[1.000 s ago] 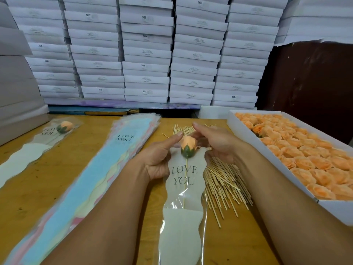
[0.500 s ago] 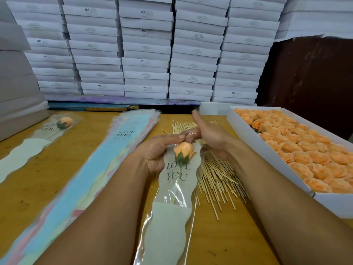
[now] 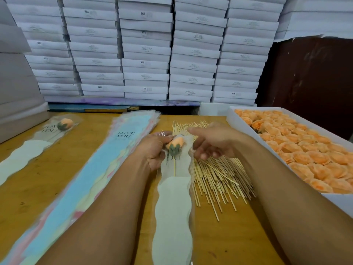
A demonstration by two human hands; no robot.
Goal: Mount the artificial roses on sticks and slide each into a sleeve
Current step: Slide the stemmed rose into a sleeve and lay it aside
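Rose [image 3: 174, 143] is sitting inside the clear sleeve [image 3: 172, 203] right now, bud pointing away from me and the thin stick [image 3: 174, 167] running straight back toward my chest, so the whole thing's long axis is lying pretty much front-to-back on the table [image 3: 38, 188]. My left hand [image 3: 155, 150] is doing the holding, thumb and fingers pinching the top edge of the sleeve just left of the bud. My right hand [image 3: 212, 143] is hovering just to the right of it with fingers loose and spread, not gripping anything, though it's a bit blurry. I'm guessing the left is the one to carry it over, since the finished rose [image 3: 65, 123] in its own sleeve is lying off to that side. Pile of sticks [image 3: 215, 175] is sitting under my right hand, tray of roses [image 3: 298, 148] further right.
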